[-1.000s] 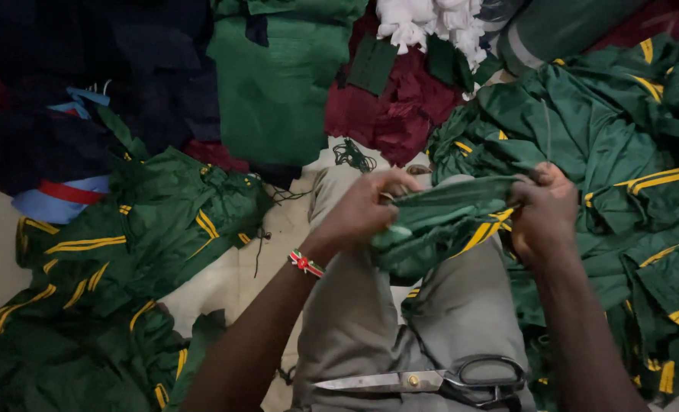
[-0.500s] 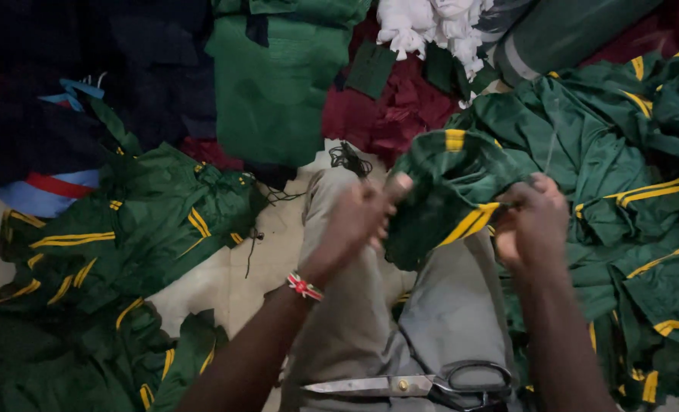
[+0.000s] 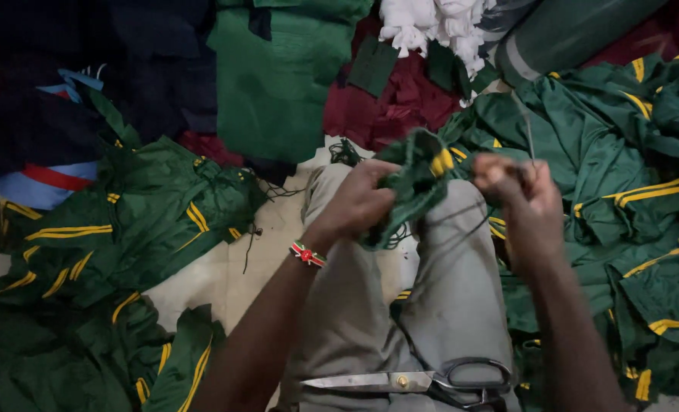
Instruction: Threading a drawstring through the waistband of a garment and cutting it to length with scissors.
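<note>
Green cloth piece (image 3: 408, 191) with yellow trim bunched above lap, gripped in closed left hand (image 3: 358, 202); right hand (image 3: 519, 191) fisted, pulling thread taut. Judged: seam finishing. Next probably needed scissors (image 3: 423, 379) from lap.

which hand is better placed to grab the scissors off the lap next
Probably the right hand: it only pinches thread, and the steel scissors' black handles lie on its side. The left hand grips the bunched green yellow-striped garment.
</note>
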